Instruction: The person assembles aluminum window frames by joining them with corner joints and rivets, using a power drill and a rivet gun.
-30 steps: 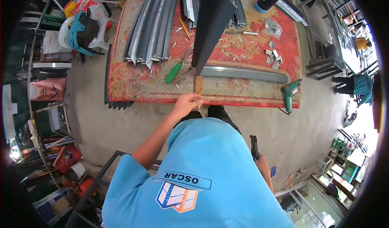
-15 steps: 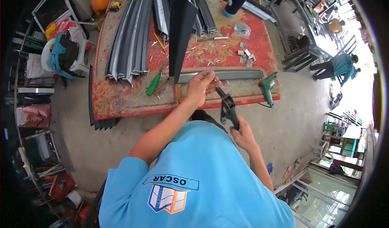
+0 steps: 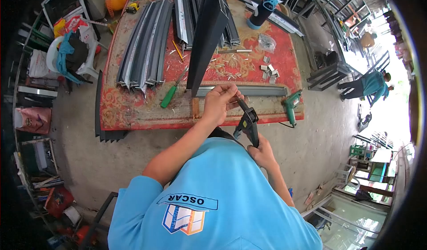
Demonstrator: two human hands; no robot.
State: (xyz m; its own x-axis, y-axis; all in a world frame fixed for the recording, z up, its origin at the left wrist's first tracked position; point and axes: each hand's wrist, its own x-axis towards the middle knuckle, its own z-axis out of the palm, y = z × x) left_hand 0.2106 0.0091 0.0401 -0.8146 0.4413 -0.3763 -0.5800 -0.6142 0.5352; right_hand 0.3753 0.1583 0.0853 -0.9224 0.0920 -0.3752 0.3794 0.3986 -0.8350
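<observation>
My right hand (image 3: 262,152) grips a dark hand riveter (image 3: 248,121) by its handle, just past the table's front edge, with its nose toward my left hand. My left hand (image 3: 220,102) is closed, fingertips pinched together at the riveter's nose; what they hold is too small to make out. Just beyond my left hand, a long black metal profile (image 3: 207,41) rises toward the camera. Behind my hands, a grey metal profile (image 3: 249,91) lies across the table. A green-handled screwdriver (image 3: 169,96) lies to the left.
Bundled metal profiles (image 3: 144,45) cover the left of the red table (image 3: 129,122). A green power tool (image 3: 291,108) sits at the right edge. Small metal blocks (image 3: 270,71), a plastic bag (image 3: 266,43) and a dark bottle (image 3: 263,12) are beyond. A co-worker (image 3: 369,84) bends over at far right.
The riveter has tilted, and its lower lever now shows farther left. My left fingertips have come closer to its nose. The view has shifted slightly.
</observation>
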